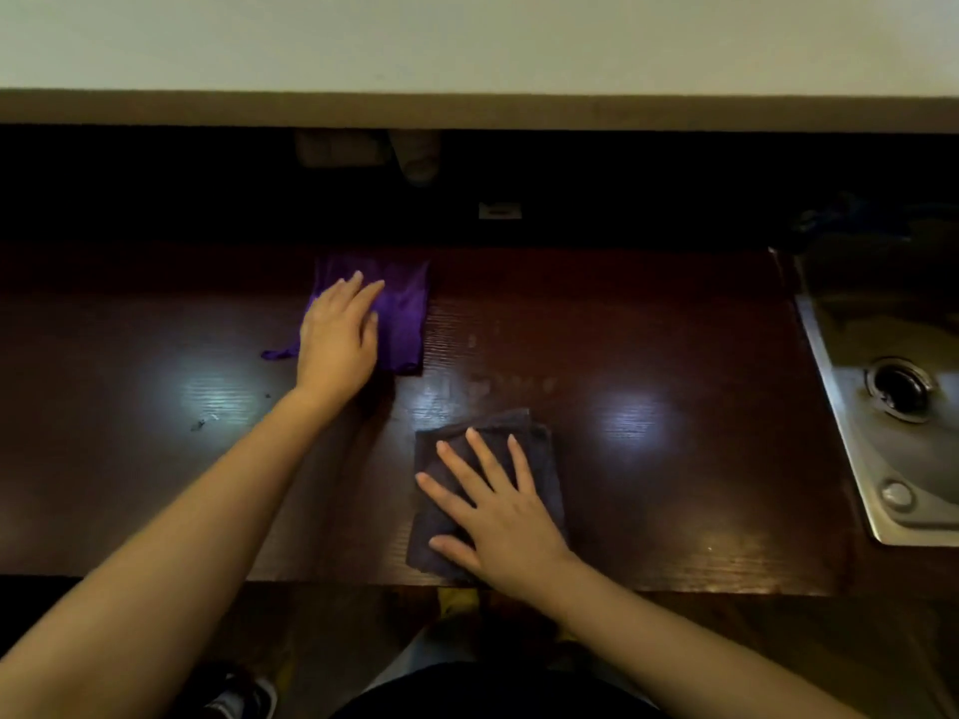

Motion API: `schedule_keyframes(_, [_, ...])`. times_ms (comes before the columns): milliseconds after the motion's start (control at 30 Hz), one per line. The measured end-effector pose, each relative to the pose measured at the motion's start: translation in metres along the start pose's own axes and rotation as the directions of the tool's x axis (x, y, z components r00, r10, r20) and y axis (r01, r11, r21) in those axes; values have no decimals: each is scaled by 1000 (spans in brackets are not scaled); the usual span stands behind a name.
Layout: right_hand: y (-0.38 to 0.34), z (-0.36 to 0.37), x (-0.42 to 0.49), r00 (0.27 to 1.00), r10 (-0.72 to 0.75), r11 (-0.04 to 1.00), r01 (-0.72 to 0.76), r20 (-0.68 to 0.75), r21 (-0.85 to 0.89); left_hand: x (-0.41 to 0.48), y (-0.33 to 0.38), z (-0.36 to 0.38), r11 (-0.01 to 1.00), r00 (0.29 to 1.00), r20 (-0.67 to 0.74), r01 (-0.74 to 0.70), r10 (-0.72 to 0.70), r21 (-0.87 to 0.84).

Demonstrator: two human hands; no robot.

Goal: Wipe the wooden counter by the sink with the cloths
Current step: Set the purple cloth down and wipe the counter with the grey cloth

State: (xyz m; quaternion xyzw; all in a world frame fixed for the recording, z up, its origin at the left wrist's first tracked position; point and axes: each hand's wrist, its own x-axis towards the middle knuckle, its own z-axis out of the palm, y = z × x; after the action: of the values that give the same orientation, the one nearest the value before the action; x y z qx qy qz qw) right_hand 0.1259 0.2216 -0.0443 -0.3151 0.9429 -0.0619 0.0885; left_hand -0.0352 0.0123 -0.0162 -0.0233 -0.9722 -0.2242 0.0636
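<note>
In the head view, the left hand lies flat on a purple cloth at upper centre of the frame, fingers extended and pressing down rather than gripping. The right hand lies flat on a dark grey folded cloth at lower centre, near the front edge, fingers spread wide, gripping nothing. Both cloths rest on the dark wooden tabletop; the steel sink sits at the right of the frame. A dull smear shows between the two cloths, and small crumbs lie at left. To wipe well, I would keep the palms flat with even pressure, overlap the strokes across the smear, and sweep the crumbs toward the sink rather than off the front edge.
</note>
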Motion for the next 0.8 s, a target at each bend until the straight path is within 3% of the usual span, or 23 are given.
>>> schedule_keyframes(167, [2,-4,43,999,31,997,-30,-9,69,23,-33,35,969,981,194,-54,6,240])
schedule_keyframes(367, [6,-10,84,997,73,994,-74,8,76,26,-42,42,969,972,235,-49,-10,242])
schedule_keyframes(567, [-43,-9,116,996,-74,990,67,54,123,30,-39,36,980,957,288,-28,-31,197])
schedule_keyframes(700, [-33,0,84,993,-120,991,119,12,52,20,-37,33,987,973,229,-31,-6,159])
schedule_keyframes(800, [-3,3,45,995,-71,997,70,-63,-26,-2,-33,34,993,991,132,-24,8,118])
